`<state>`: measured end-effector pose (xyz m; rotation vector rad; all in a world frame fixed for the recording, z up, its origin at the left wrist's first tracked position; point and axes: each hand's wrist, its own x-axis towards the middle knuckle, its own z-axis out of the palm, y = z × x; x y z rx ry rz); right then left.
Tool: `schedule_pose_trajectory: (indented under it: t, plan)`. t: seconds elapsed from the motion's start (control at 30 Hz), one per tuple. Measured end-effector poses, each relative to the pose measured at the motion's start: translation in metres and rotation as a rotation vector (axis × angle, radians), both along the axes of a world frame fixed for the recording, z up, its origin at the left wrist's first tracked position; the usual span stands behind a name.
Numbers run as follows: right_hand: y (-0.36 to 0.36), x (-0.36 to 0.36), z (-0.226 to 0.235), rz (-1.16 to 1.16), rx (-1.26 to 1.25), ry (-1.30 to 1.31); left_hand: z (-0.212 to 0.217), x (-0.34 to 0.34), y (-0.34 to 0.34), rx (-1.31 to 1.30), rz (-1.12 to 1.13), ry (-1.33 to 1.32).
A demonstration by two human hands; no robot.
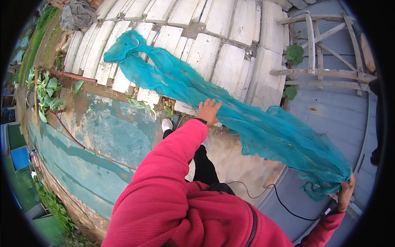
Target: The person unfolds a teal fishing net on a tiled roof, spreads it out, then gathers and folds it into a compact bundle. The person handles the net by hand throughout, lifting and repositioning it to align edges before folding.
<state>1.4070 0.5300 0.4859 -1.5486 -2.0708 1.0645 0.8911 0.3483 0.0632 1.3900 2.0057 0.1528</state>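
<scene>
A long teal net fabric (230, 111) stretches from the upper left across white concrete slabs (218, 53) down to the lower right. My left hand (207, 111) reaches out in a red sleeve, fingers spread, flat against the fabric's lower edge near its middle. At the far lower right my right hand (345, 192) grips the bunched end of the fabric.
A weathered wooden frame (321, 53) leans at the upper right over a grey-blue surface (333, 119). A stained teal wall top (111, 131) runs to the left, with leafy plants (47, 92) and a rusty pipe (74, 76). My white shoe (166, 124) and a black cable (284, 203) show below.
</scene>
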Motion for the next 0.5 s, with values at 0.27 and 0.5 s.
schedule_pose_trajectory:
  t: [0.27, 0.5]
  plan:
    - [-0.032, 0.009, 0.059, -0.165, 0.115, -0.336, -0.060, 0.024, -0.004, -0.087, -0.105, -0.112]
    - [-0.067, 0.019, 0.120, -0.117, 0.296, -0.719, -0.088, 0.027, -0.006, -0.030, -0.067, -0.136]
